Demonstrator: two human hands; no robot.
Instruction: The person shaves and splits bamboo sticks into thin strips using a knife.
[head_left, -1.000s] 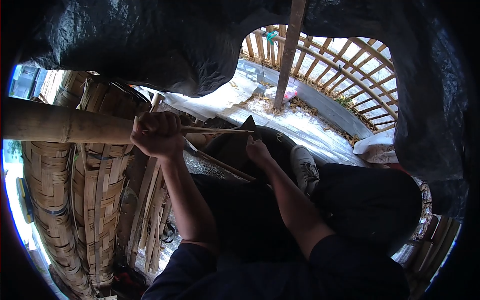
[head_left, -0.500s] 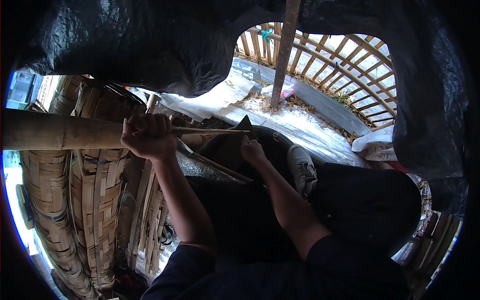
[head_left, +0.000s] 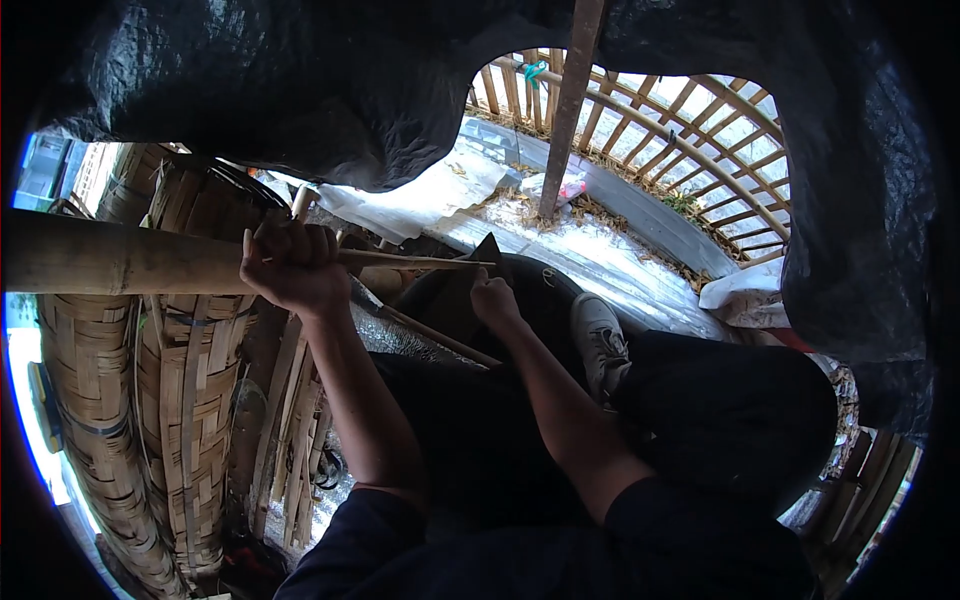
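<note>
My left hand point(head_left: 300, 268) is closed in a fist around a thin, pale bamboo strip point(head_left: 410, 262), in front of a thick bamboo pole point(head_left: 120, 258). The strip runs right, tapering to a point beside a dark, pointed knife blade point(head_left: 487, 247). My right hand point(head_left: 493, 299) is closed at the blade, its thumb side up near the strip's tip. The knife's handle is hidden, and my fingers cover part of the grip. Below the strip, a thin curved stick point(head_left: 440, 336) slants toward my lap.
Tall woven bamboo baskets point(head_left: 195, 420) stand at the left, beside several bamboo slats point(head_left: 300, 460). Black plastic sheeting point(head_left: 270, 90) hangs overhead. A narrow post point(head_left: 570, 110) rises ahead, before a curved bamboo fence point(head_left: 690, 140). My shoe point(head_left: 600, 340) is right of my right hand.
My right hand and the blade have shifted slightly left in view, and the strip's tip with them. My left hand keeps its hold; the whole view has moved a little.
</note>
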